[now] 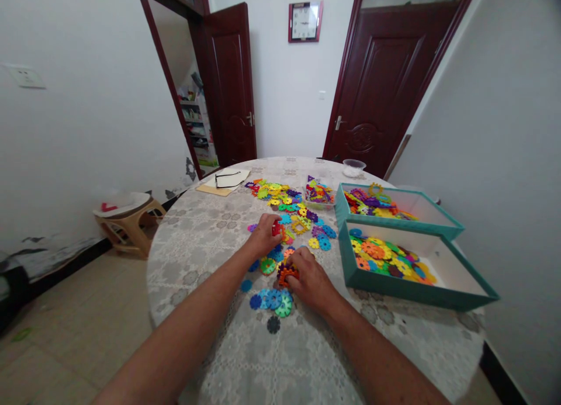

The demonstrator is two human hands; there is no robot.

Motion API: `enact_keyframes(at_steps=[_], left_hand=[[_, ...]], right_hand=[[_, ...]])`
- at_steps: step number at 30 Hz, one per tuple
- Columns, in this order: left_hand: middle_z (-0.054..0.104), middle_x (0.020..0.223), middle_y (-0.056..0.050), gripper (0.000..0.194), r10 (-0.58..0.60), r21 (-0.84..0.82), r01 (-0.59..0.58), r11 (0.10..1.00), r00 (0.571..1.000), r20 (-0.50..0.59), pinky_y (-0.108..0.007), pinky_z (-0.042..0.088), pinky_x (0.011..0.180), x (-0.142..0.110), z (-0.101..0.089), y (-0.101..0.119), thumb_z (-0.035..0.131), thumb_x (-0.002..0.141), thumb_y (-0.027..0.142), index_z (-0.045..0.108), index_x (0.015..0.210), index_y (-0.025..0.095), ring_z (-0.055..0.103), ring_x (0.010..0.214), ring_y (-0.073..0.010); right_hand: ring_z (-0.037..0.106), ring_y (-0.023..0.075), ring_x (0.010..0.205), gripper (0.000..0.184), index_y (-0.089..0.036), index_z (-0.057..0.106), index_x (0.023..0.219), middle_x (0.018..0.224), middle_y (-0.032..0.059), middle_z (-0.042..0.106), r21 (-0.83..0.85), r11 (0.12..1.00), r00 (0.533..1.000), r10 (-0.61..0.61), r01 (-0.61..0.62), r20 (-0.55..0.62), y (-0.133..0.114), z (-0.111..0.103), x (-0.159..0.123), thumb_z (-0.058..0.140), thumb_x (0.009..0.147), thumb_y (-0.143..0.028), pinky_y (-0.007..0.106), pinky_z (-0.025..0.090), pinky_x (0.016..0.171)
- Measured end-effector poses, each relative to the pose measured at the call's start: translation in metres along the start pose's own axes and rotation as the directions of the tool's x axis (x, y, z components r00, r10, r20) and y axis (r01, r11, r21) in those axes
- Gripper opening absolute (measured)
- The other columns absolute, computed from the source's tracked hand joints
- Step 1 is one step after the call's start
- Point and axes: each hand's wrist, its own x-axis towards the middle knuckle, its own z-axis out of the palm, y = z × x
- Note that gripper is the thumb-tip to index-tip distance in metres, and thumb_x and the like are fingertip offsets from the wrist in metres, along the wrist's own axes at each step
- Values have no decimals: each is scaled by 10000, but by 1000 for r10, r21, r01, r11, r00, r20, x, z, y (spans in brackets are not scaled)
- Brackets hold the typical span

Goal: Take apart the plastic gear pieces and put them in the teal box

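Observation:
Colourful notched plastic building discs lie scattered over the middle of the table. My left hand point(263, 235) curls its fingers round a red piece point(276, 228) in the pile; its exact shape is partly covered. Closer to me, my right hand point(309, 275) grips orange notched pieces point(288, 274), with some purple showing beside them. Just in front of the hands are a green disc point(267, 266), several blue discs point(274, 298), a teal-green disc point(284, 304) and a dark grey disc point(273, 325). A yellow square frame piece point(300, 226) rests beyond the left hand.
Two teal boxes at the right, a near one point(403, 297) and a far one point(438, 209), hold more pieces. A clear tray point(319, 206) of small pieces stands beside them. Glasses point(228, 180) lie on paper at the back left. A clear bowl point(353, 166) sits at the back edge.

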Motion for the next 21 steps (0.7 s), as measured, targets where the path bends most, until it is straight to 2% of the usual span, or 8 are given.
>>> enact_keyframes(at_steps=[3, 6, 9, 11, 13, 16, 19, 21], left_hand=[[611, 1245, -63, 478, -85, -106, 83, 991, 996, -14, -354, 519, 1053, -8, -15, 8, 693, 794, 195, 609, 1265, 221, 628, 1144, -209], [680, 1092, -34, 484, -202, -239, 192, 952, 979, -16, -357, 553, 965, -21, -31, 20, 688, 813, 272, 623, 1288, 206, 663, 991, -197], [686, 990, -8, 536, -292, -367, 260, 893, 956, -33, -328, 567, 860, -35, -41, 29, 699, 808, 319, 620, 1327, 205, 653, 869, -173], [692, 991, -9, 556, -307, -458, 260, 850, 951, -28, -307, 570, 815, -42, -45, 35, 710, 809, 340, 617, 1342, 213, 653, 857, -168], [707, 1017, -19, 561, -285, -535, 244, 809, 959, 6, -296, 576, 804, -49, -47, 43, 720, 817, 353, 614, 1352, 222, 669, 877, -173], [722, 1124, -42, 557, -236, -595, 221, 773, 970, 53, -306, 588, 859, -59, -45, 55, 737, 813, 342, 616, 1345, 231, 699, 962, -191], [721, 1215, -55, 528, -202, -587, 210, 782, 976, 80, -329, 586, 932, -67, -37, 66, 735, 799, 305, 636, 1313, 230, 707, 1038, -210], [730, 1224, -54, 495, -193, -554, 213, 805, 977, 96, -345, 584, 955, -70, -31, 70, 714, 799, 277, 651, 1288, 228, 709, 1046, -216]], right_hand=[[558, 220, 1064, 317, -236, 623, 1048, 1117, 54, 588, 65, 997, 999, -39, 40, -29, 0, -2, 0, 560, 780, -80, 320, 455, 940], [587, 215, 1056, 385, -239, 644, 1107, 1108, 53, 629, 144, 988, 998, -44, 52, -52, 1, -1, 1, 554, 772, -72, 330, 467, 955], [611, 228, 1111, 467, -246, 667, 1190, 1163, 61, 675, 239, 971, 996, 16, 4, -82, 2, 2, 4, 567, 760, -92, 368, 468, 1017], [634, 236, 1103, 487, -249, 672, 1215, 1181, 60, 699, 363, 929, 985, 120, -69, -121, 3, 4, 7, 577, 753, -130, 394, 482, 1023], [666, 236, 1015, 482, -245, 670, 1228, 1145, 58, 719, 527, 835, 957, 259, -156, -127, 4, 4, 11, 603, 754, -192, 403, 523, 958], [685, 220, 884, 484, -224, 663, 1215, 1064, 54, 736, 774, 590, 913, 407, -228, -41, 3, 4, 15, 675, 734, -278, 371, 557, 831], [682, 194, 805, 415, -218, 660, 1078, 951, 27, 735, 907, 362, 908, 417, -215, 49, -1, 4, 15, 711, 668, -264, 314, 544, 747], [668, 180, 759, 380, -221, 640, 1007, 884, 11, 723, 940, 269, 912, 401, -211, 90, -5, 4, 14, 704, 632, -233, 287, 527, 701]])
